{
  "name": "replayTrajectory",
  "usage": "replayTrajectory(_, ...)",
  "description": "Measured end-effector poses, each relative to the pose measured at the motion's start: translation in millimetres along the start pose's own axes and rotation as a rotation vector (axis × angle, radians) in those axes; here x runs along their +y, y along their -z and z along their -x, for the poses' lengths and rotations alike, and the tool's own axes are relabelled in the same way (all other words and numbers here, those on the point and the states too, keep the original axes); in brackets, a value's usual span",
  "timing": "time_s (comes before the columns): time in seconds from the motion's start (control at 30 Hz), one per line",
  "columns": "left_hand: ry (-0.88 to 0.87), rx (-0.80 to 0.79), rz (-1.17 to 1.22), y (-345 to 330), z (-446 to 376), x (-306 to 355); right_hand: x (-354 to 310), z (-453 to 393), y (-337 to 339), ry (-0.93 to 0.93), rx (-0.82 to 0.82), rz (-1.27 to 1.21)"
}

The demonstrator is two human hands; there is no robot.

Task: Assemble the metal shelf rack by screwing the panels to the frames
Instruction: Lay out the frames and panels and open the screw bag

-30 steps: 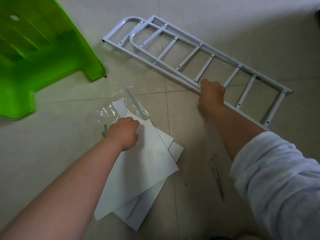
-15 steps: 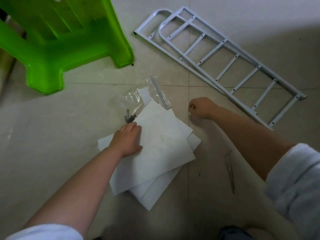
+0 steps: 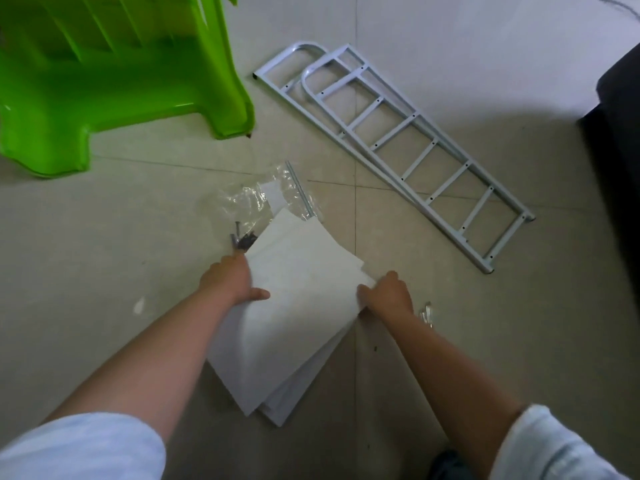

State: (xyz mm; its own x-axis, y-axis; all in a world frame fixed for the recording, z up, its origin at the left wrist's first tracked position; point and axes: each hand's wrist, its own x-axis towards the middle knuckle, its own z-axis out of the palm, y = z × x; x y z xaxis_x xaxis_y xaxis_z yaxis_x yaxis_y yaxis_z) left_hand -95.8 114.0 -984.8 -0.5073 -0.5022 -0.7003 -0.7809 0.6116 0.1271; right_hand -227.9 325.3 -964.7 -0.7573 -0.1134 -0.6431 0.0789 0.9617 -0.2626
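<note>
While I crouch over the tiled floor (image 3: 104,271), the parts lie as follows.

Left hand: my left hand (image 3: 230,280) grips the left edge of the top white panel (image 3: 294,292), thumb laid over its face, fingers tucked under the edge.
Right hand: my right hand (image 3: 389,294) clamps the right corner of the same panel, fingers curled round the edge.
Panels: the stack of panels (image 3: 277,393) lies fanned on the floor at centre frame, the top sheet tipped up between my hands.
Frames: two white ladder-shaped metal frames (image 3: 398,147) lie flat, one overlapping the other, at 2 o'clock from the stack, apart from it.
Screws: dark screws (image 3: 242,239) spill at 11 o'clock, touching the top panel's far edge, beside a clear plastic bag (image 3: 273,195).
Stool: a green plastic stool (image 3: 114,71) stands at 10 o'clock.
Sleeves: pale sleeves (image 3: 79,448) are pushed up both forearms.
</note>
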Motion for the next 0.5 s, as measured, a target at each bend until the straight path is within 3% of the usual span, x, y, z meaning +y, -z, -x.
replayTrajectory(0.2,-0.036,-0.113,-0.072,-4.9,12.3,6.5,-17.1,4.1,-19.3,-0.176,-0.016,-0.302)
replayTrajectory(0.37,-0.008,0.016,0.213,-3.8,9.2,34.4,-16.2,0.3,-24.1,-0.254,0.024,-0.412)
replayTrajectory(0.5,0.018,-0.002,0.157,-12.5,7.6,47.5,-14.6,-4.0,-25.0,-0.291,-0.004,-0.425)
